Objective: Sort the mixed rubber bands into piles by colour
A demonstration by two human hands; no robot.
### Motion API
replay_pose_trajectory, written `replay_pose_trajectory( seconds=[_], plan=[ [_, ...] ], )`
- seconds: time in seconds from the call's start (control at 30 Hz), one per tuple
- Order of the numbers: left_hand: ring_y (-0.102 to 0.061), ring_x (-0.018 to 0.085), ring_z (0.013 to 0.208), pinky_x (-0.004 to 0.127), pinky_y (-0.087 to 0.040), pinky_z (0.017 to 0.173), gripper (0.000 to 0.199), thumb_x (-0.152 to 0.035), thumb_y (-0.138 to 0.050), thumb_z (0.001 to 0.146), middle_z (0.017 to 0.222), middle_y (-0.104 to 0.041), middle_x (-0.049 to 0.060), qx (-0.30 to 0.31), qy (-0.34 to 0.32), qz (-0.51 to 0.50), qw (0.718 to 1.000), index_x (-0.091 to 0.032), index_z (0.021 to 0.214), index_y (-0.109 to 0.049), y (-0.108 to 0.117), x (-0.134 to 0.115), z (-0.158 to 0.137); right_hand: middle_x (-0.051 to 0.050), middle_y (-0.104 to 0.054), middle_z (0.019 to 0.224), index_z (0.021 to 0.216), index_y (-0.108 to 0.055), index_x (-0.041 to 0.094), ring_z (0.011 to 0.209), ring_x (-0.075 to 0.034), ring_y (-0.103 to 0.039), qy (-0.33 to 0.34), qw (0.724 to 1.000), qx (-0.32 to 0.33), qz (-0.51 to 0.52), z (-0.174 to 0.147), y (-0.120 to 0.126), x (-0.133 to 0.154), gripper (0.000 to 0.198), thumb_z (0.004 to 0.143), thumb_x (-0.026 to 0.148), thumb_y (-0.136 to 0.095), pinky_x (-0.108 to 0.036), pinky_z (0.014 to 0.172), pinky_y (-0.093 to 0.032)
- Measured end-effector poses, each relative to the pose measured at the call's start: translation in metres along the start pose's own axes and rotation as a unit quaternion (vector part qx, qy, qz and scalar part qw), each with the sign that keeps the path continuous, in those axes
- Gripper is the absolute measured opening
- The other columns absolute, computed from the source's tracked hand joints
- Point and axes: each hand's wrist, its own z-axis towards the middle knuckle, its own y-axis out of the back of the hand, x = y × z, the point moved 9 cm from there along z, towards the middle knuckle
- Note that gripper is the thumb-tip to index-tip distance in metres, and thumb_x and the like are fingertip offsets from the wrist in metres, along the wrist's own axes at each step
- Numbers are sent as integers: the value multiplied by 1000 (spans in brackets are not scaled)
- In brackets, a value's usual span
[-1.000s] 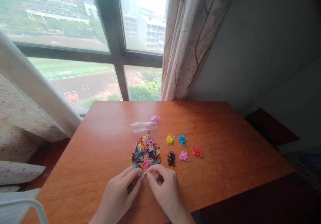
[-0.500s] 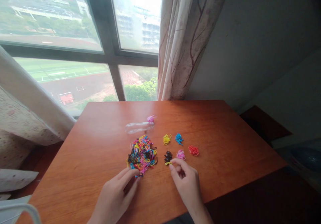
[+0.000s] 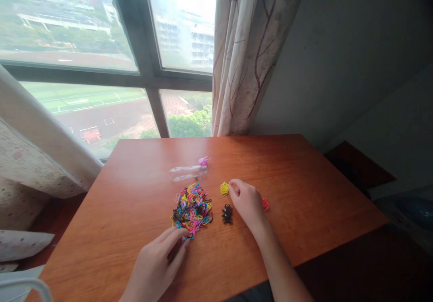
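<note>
A mixed heap of small coloured elastic hair bands [image 3: 192, 207] lies on the wooden table. At its near edge my left hand [image 3: 158, 257] has thumb and index finger closed around a few dark and blue bands. My right hand [image 3: 246, 200] is pinched at the right side of the small yellow pile [image 3: 224, 188]; its fingertips meet a yellow band there, partly hidden. Below it lies a black pile [image 3: 227, 214]. Part of a red pile [image 3: 265, 203] shows beyond my right wrist, while the blue and pink piles are covered by that hand.
A clear plastic bottle [image 3: 188, 173] lies on its side behind the heap, with a pink cap [image 3: 204, 161] beside its neck. The brown table [image 3: 135, 185] reaches back to the window and patterned curtain [image 3: 237, 67]. A white curved bar [image 3: 30, 284] stands at the lower left.
My right hand has moved up and away from beside the black pile to the yellow pile, carrying a yellow hair band. My left hand has stayed at the heap's near edge.
</note>
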Motion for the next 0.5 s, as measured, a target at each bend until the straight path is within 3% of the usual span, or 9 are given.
replay_pose_trajectory(
  seconds=[0.27, 0.37, 0.5],
  plan=[
    [-74, 15, 82, 19, -57, 70, 18, -24, -53, 92, 98, -76, 1, 9, 7, -10, 1000, -27, 105, -65, -2, 1, -2, 1, -68, 67, 99, -72, 23, 61, -15, -63, 7, 1000, 10, 15, -15, 1, 3, 16, 89, 23, -60, -23, 57, -35],
    [-74, 15, 80, 19, -57, 69, 17, -25, -53, 92, 97, -76, 1, 7, 8, -19, 1000, -26, 103, -66, -1, 1, -1, 0, -69, 70, 98, -72, 22, 62, -15, -63, 35, 996, 23, 83, -36, 0, 21, 17, 89, 22, -57, -23, 61, -38],
    [-74, 14, 80, 19, -57, 70, 16, -26, -54, 92, 95, -76, 2, 7, 19, -38, 999, -26, 102, -66, -1, 3, 0, 1, -70, 75, 99, -70, 24, 65, -15, -63, 82, 984, 92, 131, -73, -16, 56, 18, 89, 19, -57, -23, 62, -38]
  ],
)
